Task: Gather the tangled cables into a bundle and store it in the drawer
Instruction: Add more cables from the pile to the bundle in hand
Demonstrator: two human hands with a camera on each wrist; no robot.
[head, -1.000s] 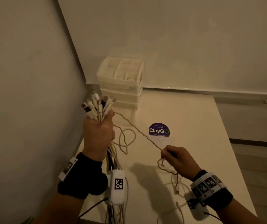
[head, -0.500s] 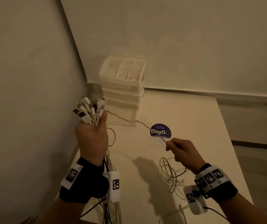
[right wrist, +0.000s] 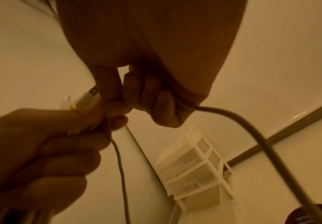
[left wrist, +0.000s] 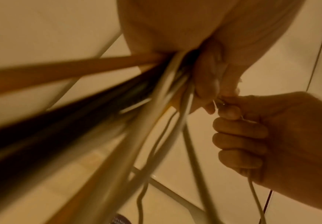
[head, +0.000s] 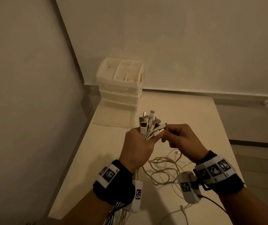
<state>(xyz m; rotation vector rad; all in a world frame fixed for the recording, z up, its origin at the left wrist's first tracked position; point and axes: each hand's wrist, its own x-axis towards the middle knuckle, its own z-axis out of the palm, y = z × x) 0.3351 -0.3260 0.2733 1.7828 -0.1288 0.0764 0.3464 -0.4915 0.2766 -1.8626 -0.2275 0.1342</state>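
Above a pale, smooth table (head: 186,111), the left hand (head: 137,148) gripped a fanned bundle of cables (head: 149,125), their blocky plugs pointing up. The right hand (head: 182,140) pinched one thin cable's end against it. Loose cords (head: 164,169) lay coiled below. At the far left stood a white plastic drawer unit (head: 122,85), its contents indistinct.

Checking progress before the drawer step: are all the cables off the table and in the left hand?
No. In the head view a loose tangle of cables lies on the table below the left hand.
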